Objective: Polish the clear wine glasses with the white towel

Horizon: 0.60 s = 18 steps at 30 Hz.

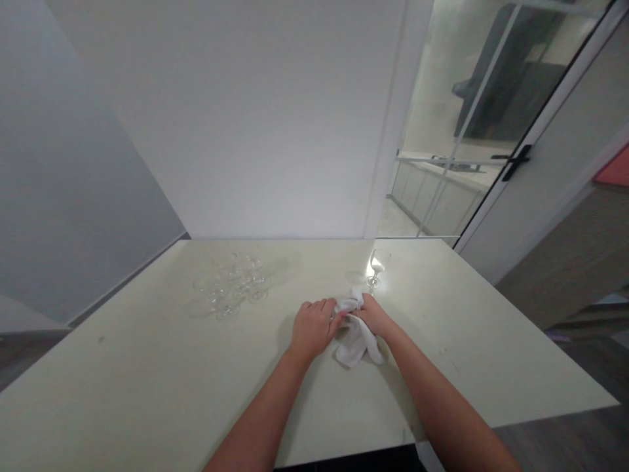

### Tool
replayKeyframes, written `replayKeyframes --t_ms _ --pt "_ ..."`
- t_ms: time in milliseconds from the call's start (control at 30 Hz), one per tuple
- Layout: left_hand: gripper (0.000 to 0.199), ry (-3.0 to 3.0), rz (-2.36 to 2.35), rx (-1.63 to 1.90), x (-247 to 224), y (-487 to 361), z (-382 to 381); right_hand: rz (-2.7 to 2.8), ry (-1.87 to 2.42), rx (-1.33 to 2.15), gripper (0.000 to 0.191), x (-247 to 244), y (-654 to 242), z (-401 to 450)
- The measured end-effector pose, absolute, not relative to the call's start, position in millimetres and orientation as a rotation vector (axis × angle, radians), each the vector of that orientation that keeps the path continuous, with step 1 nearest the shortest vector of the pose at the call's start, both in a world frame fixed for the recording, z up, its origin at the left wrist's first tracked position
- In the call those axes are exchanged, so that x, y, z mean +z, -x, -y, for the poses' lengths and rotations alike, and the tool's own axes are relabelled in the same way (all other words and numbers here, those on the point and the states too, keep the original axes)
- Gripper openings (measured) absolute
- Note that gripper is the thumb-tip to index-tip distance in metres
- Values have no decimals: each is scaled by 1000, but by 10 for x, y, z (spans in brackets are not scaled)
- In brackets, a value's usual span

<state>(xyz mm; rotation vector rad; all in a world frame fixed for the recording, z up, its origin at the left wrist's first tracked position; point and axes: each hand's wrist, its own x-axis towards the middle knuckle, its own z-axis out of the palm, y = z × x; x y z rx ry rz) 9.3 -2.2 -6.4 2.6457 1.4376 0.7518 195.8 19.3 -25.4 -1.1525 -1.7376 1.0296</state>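
A crumpled white cloth (357,342) is bunched between my two hands over the front middle of the table. My left hand (314,326) is closed at its left side, thumb pressed against the fabric. On the other side my right hand (375,314) is closed around the bunched part, with a loose end hanging below. Whether the cloth wraps another thing, I cannot tell. Just beyond my right hand stands a clear stemmed glass (379,263), upright and apart from it. Farther left is a cluster of several clear glasses (236,285), hard to tell apart.
The pale table (162,380) reaches back to a white panel (275,131). Behind its right side is a glazed partition, beside a door with a black handle (515,161). A grey wall (73,164) runs along the left.
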Motion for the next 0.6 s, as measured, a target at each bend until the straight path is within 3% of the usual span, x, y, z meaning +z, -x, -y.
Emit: replayKeyframes --t_ms 200,400,600 --pt "50 -2571 -1496 495 -37 -44 21 2057 1328 585 13 -188 -1950 -120" --pt "53 -2537 -1510 477 4 -51 43 1929 1361 794 8 -271 -1918 -134" --pt "56 -2556 -1450 727 10 -63 77 1719 1143 1060 13 -356 -1882 -198"
